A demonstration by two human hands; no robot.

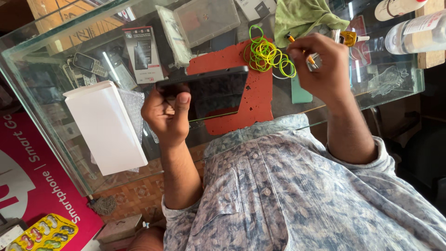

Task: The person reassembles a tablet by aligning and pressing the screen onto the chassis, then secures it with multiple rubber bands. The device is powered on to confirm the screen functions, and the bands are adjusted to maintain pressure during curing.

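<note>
A glass counter (pixel 55 125) carries the work, and under its top pane lie old handsets (pixel 86 62) and a boxed phone package (pixel 143 53). On the pane rests a red mat (pixel 253 100) with a loose tangle of green rubber bands (pixel 267 56) at its far end, a green cloth (pixel 302 16) beyond them and two clear bottles (pixel 418 30) near the counter's far corner. A white box (pixel 104 128) stands at the left edge with bubble wrap (pixel 132 109) tucked beside it, and a clear plastic case (pixel 206 18) sits farther back; what it holds cannot be made out. The left hand (pixel 166 114) is clenched around the near corner of a dark tablet (pixel 209 86), tilting it up over the mat, thumb pressed on its face. The right hand (pixel 320 67) has its fingers pinched on a small orange-handled screwdriver (pixel 299 46), held above the counter just beside the rubber bands and clear of the tablet. A blister pack of coloured pills (pixel 42 232) lies on the floor below.
</note>
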